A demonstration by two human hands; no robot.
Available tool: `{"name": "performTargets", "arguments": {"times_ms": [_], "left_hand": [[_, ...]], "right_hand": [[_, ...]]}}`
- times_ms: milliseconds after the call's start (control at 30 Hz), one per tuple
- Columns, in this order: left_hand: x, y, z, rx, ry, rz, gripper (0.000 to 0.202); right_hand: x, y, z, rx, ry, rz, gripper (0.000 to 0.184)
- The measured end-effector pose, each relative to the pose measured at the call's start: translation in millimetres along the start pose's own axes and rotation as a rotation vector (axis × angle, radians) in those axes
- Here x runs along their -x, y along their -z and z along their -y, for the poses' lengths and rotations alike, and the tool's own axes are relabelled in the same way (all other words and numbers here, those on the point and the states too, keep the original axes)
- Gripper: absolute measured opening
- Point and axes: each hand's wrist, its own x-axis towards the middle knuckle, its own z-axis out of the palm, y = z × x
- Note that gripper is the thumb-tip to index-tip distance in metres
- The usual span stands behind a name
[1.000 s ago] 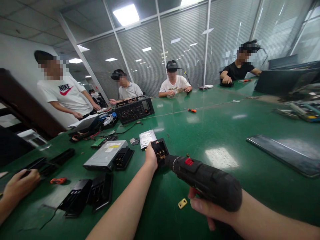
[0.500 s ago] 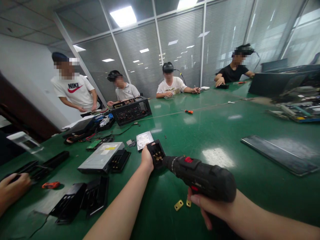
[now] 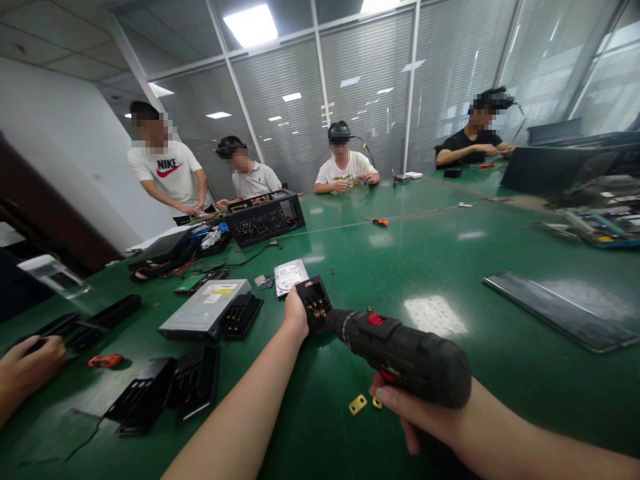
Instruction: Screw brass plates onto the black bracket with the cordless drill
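My left hand (image 3: 296, 315) is closed on a small black plastic housing (image 3: 315, 293) with brass-coloured metal parts inside, tilted up off the table. In my right hand (image 3: 410, 403) is a black cordless drill (image 3: 405, 350) with red accents, my fingers wrapped round its grip. The drill's chuck points left into the housing; whether the bit touches a screw is hidden. Two small brass plates (image 3: 357, 405) with holes lie below the drill, one partly behind my fingers. Just behind my left hand lies a hard drive (image 3: 290, 275).
Left of my forearm are an optical drive (image 3: 205, 310), another black housing (image 3: 240, 319), black plastic pieces (image 3: 193, 383) and an orange tool (image 3: 106, 361). Another person's hand (image 3: 35, 363) is at the far left. A flat dark panel (image 3: 555, 310) lies right. Several people sit or stand across the table.
My hands, the drill and the housing hold nearly the same pose. Across the table, the standing person has shifted right, and two seated people have moved their hands.
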Motion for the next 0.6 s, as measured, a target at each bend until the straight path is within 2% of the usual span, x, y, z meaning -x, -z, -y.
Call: {"name": "performTargets", "arguments": {"times_ms": [167, 267, 367, 467, 600], "left_hand": [[-1, -1.3, 1, -0.012, 0.024, -0.061, 0.02], [-1, -3.6, 2, -0.041, 0.001, -0.084, 0.027], [1, -5.7, 2, -0.019, -0.007, -0.071, 0.034], [4, -7.1, 0, 0.04, 0.032, -0.068, 0.032], [5, -6.7, 0, 0.074, 0.079, -0.07, 0.027]], "right_hand": [[-7, -1, -13, -0.008, 0.002, 0.053, 0.041], [-11, -4, -24, 0.006, 0.048, 0.068, 0.042], [-14, -6, -33, 0.024, 0.087, 0.049, 0.038], [-16, -7, -41, 0.027, 0.098, 0.022, 0.033], [-19, -7, -47, -0.005, 0.092, -0.032, 0.04]]}}
